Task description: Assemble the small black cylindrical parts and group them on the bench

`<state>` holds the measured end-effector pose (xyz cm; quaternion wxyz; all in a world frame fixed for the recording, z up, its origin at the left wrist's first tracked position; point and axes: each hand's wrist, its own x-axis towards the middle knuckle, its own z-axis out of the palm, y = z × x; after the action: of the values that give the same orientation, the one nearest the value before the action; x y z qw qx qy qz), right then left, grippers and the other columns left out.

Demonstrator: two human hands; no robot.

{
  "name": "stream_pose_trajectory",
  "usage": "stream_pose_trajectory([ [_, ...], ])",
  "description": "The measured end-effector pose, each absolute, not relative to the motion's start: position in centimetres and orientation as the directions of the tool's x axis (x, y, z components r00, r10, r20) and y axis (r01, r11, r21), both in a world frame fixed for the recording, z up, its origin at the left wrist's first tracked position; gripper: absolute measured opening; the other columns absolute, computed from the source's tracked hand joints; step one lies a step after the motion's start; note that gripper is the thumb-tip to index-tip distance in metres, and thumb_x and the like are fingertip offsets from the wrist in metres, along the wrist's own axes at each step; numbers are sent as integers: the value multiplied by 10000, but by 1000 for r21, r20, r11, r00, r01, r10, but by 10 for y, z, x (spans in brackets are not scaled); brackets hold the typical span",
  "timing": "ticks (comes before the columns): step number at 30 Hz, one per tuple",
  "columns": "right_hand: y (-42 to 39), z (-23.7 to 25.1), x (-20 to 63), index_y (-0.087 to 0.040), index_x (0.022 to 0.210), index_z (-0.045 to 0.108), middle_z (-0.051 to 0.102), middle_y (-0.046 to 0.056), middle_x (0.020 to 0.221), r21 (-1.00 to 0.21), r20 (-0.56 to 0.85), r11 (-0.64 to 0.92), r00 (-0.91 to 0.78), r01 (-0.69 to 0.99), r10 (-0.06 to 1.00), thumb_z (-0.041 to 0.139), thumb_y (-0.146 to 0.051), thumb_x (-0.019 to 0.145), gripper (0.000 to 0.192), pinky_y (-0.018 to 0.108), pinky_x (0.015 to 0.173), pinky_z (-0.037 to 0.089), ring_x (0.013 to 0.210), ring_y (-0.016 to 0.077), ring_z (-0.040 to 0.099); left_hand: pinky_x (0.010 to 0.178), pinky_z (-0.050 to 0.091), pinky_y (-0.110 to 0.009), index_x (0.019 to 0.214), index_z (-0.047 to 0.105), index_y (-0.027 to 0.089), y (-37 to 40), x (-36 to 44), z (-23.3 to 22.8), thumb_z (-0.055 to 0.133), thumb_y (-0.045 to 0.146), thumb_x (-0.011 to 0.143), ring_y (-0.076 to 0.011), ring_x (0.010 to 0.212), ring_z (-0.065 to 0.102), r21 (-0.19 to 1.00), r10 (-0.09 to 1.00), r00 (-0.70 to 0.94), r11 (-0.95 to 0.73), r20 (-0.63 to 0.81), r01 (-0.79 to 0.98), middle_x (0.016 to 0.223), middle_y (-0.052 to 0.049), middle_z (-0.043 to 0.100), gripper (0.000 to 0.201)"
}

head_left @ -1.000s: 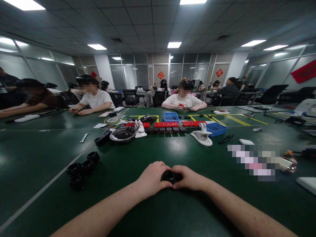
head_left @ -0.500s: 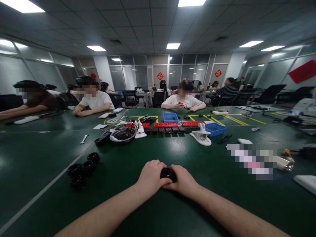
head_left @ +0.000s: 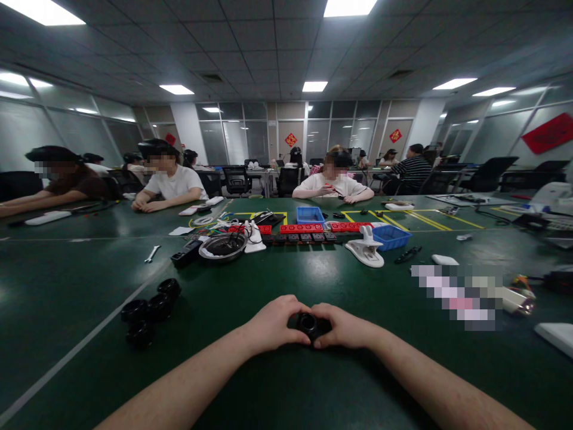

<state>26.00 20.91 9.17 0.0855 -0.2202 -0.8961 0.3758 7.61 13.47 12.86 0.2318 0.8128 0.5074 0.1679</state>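
Gripping a small black round part with a hollow centre [head_left: 308, 323], the left hand [head_left: 273, 325] and the right hand [head_left: 344, 327] meet low over the dark green table [head_left: 277, 280], fingers of both closed narrowly around its rim from either side, so it sits pinched between them just above the tabletop. It looks like rigid plastic or rubber, light and compact, probably smooth on the outside, so the rim seems the surest hold, with the open middle left clear. Well to the left of the grip lies a cluster of similar black ring-shaped parts [head_left: 150, 307]. Far beyond the grip sit a round metal bowl with wires [head_left: 222, 245], a white plastic clamp [head_left: 367, 248] and a blue plastic bin [head_left: 391, 235].
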Motion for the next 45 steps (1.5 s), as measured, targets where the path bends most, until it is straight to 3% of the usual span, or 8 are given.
stream_pose_trajectory([
  [19, 208, 95, 259, -154, 931, 572, 545, 3, 868, -715, -12, 622, -894, 321, 448, 659, -236, 603, 349, 252, 694, 366, 799, 159, 487, 702, 375, -254, 988, 537, 244, 136, 77, 123, 634, 400, 624, -162, 830, 482, 516, 907, 416, -387, 64, 764, 893, -4, 505, 408],
  [24, 206, 91, 256, -152, 839, 559, 535, -12, 798, -723, -29, 583, -859, 371, 511, 687, -270, 562, 327, 225, 625, 365, 743, 145, 487, 697, 380, -260, 965, 544, 242, 133, 81, 125, 642, 420, 603, -164, 826, 485, 510, 924, 377, -351, 55, 785, 887, -2, 506, 415],
  [28, 199, 82, 249, -155, 732, 500, 514, -12, 725, -602, -12, 586, -740, 542, 672, 708, -402, 484, 407, 208, 516, 317, 651, 135, 465, 669, 387, -274, 883, 555, 205, 129, 89, 121, 659, 439, 566, -184, 816, 486, 465, 966, 244, -254, 83, 848, 847, -11, 509, 407],
  [32, 186, 79, 242, -159, 719, 485, 515, 15, 713, -419, 113, 632, -653, 652, 749, 645, -455, 554, 374, 234, 526, 302, 644, 147, 460, 697, 383, -304, 864, 541, 192, 126, 96, 116, 634, 428, 603, -196, 827, 486, 410, 985, 111, -155, 128, 899, 846, -17, 511, 365],
  [35, 183, 82, 241, -157, 762, 506, 529, 35, 749, -385, 153, 665, -666, 640, 730, 620, -471, 584, 378, 259, 575, 328, 692, 172, 476, 705, 384, -309, 862, 536, 189, 126, 96, 115, 633, 428, 605, -196, 828, 485, 400, 984, 106, -154, 140, 904, 847, -17, 512, 364],
  [39, 191, 88, 248, -169, 927, 517, 538, 37, 853, -491, 144, 729, -781, 477, 608, 639, -460, 574, 473, 271, 645, 359, 765, 181, 486, 684, 388, -286, 863, 542, 192, 130, 89, 118, 639, 428, 597, -186, 825, 482, 434, 968, 217, -250, 126, 865, 851, -15, 511, 369],
  [42, 200, 90, 253, -168, 912, 539, 540, 25, 843, -545, 84, 738, -850, 398, 520, 647, -418, 588, 423, 265, 651, 367, 770, 176, 485, 688, 385, -272, 902, 543, 205, 134, 82, 121, 643, 442, 584, -177, 829, 483, 477, 942, 320, -326, 97, 816, 871, -11, 510, 409],
  [45, 204, 91, 256, -170, 921, 545, 536, 21, 862, -587, 50, 713, -863, 382, 503, 656, -386, 591, 410, 267, 677, 370, 809, 182, 482, 699, 381, -267, 930, 539, 212, 135, 79, 124, 638, 437, 591, -171, 831, 485, 503, 929, 364, -348, 69, 791, 891, -10, 508, 418],
])
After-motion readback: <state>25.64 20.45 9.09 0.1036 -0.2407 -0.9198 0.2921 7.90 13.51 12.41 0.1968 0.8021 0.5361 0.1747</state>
